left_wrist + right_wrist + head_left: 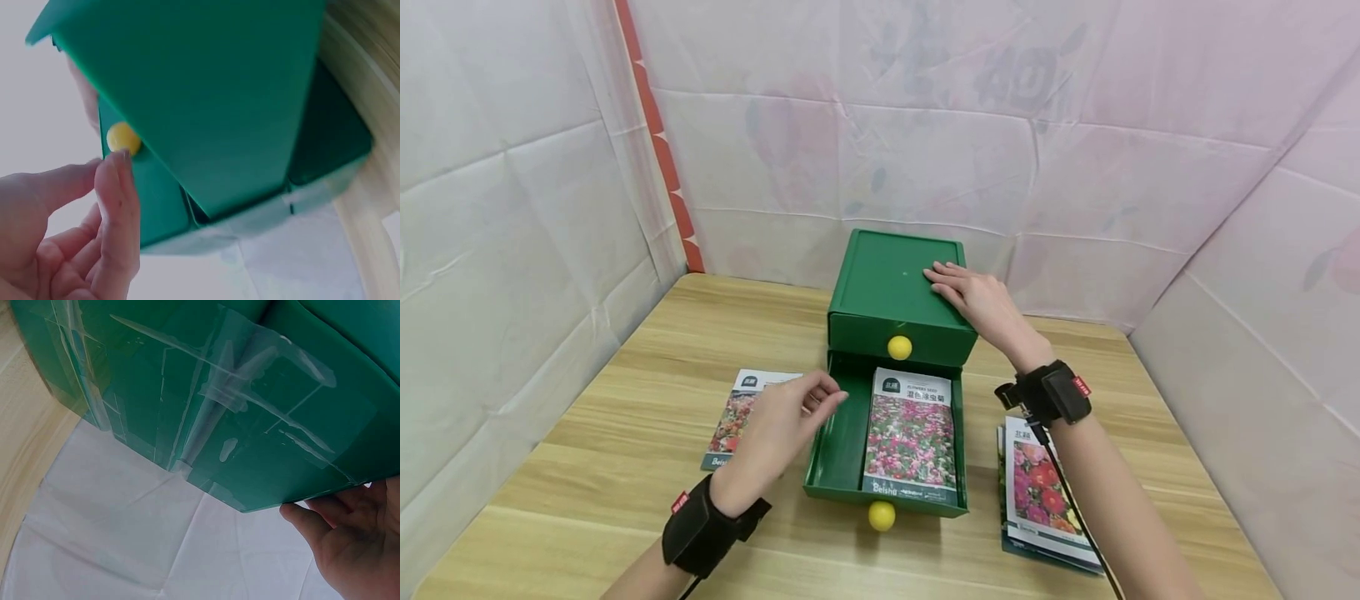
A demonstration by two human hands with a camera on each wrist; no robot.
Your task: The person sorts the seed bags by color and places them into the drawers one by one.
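Your right hand point(976, 302) lay flat on the green box point(891, 287); your left hand point(786, 427), loosely curled and empty, hovered at nine o'clock of the open drawer point(837, 442). A careless shove could have crumpled the seed packet point(912, 436) inside.

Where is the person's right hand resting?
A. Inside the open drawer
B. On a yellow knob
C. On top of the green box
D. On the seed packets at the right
C: the right hand lies flat on the lid of the green box, above the open drawer.
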